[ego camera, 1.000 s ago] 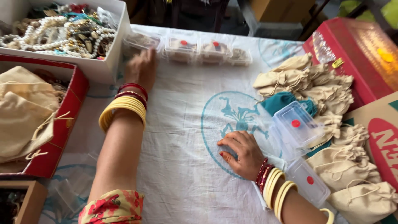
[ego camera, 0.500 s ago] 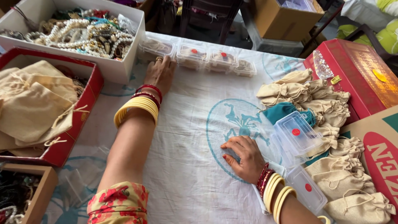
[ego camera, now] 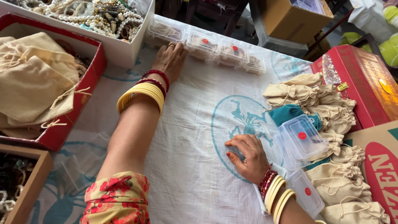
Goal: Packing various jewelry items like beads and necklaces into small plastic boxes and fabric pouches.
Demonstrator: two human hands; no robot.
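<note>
Head view: your left hand (ego camera: 171,59) is stretched to the far side of the worktop (ego camera: 186,166), grip open, palm down, fingertips touching the near edge of the row of small clear plastic boxes (ego camera: 205,45) with red dots on the lids. That row sits at the far edge of the white cloth, just right of the white box of pearl jewellery (ego camera: 95,18). Your right hand (ego camera: 248,155) lies flat on the cloth near you, grip open and empty, fingers spread on the blue printed emblem (ego camera: 244,120). Just right of it are empty clear boxes (ego camera: 300,139), one stacked on the pouches and one more by your wrist. Beige drawstring pouches (ego camera: 331,99) and a teal one (ego camera: 288,113) are piled at right, against the red box (ego camera: 365,89). At left, a red tray (ego camera: 89,89) holds more beige pouches. Yellow and red bangles (ego camera: 143,89) on both wrists.
</note>
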